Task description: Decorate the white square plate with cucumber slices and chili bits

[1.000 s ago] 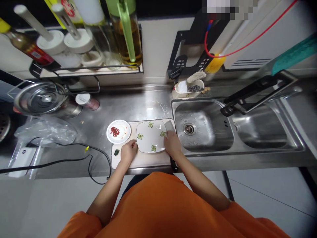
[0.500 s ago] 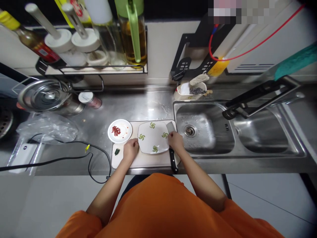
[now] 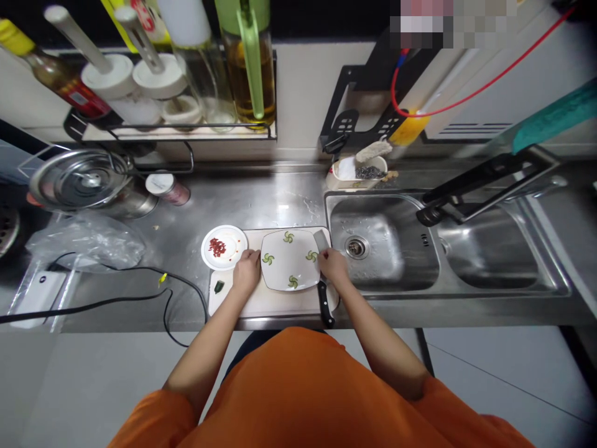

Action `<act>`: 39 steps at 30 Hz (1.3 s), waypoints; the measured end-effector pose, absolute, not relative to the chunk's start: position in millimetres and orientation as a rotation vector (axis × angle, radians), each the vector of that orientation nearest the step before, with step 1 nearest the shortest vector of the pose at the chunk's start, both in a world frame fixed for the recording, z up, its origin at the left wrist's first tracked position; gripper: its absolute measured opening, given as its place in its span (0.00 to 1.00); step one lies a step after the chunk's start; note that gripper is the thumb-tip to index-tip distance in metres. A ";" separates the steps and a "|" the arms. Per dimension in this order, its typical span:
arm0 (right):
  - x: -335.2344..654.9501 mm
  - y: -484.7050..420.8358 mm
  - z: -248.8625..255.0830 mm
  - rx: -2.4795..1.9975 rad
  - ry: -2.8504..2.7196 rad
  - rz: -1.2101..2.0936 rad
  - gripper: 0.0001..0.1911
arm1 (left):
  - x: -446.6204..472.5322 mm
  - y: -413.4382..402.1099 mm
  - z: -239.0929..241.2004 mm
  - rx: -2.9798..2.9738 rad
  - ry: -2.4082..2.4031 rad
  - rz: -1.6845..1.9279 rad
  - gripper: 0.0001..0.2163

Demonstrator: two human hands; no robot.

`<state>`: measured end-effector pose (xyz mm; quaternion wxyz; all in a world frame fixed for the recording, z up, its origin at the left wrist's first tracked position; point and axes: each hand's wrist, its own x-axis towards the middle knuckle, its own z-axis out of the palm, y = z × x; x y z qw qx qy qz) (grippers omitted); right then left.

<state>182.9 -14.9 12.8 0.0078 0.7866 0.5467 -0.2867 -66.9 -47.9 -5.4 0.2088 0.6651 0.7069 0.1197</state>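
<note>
A white squarish plate with green swirl motifs [image 3: 290, 258] lies over the cutting board [image 3: 275, 303]. My left hand [image 3: 247, 272] is closed at its left edge, fingertips pinching the rim. At the opposite edge, my right hand [image 3: 334, 266] is closed on the rim too. Under my right hand is a knife [image 3: 325, 302], black handle toward me, its blade partly hidden by the hand. A small round white plate [image 3: 237, 254] with chopped red bits [image 3: 217, 247] overlaps the board's upper left corner. Below it lies a dark green vegetable piece [image 3: 219, 286].
A double steel sink [image 3: 396, 283] with a black faucet [image 3: 471, 186] is at right. On the left are a lidded pot [image 3: 88, 180], a can [image 3: 168, 188], a plastic bag [image 3: 88, 242], a phone [image 3: 44, 292] and a black cable [image 3: 181, 274]. A condiment rack [image 3: 186, 134] hangs above.
My left hand has moved a little up along the plate's left edge. The squarish plate has shifted slightly to the right. My right hand stays at its right rim.
</note>
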 end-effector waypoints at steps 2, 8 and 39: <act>182.8 -14.4 13.1 2.455 1.702 -0.881 0.12 | -66.4 -41.3 -3.0 1.874 1.971 0.245 0.13; 179.2 -13.5 20.0 2.444 1.686 -0.845 0.13 | -73.2 -44.7 10.0 1.738 2.062 0.240 0.10; 75.4 -10.2 17.3 2.103 2.127 -1.344 0.06 | -35.1 -61.5 8.5 1.420 2.142 0.521 0.04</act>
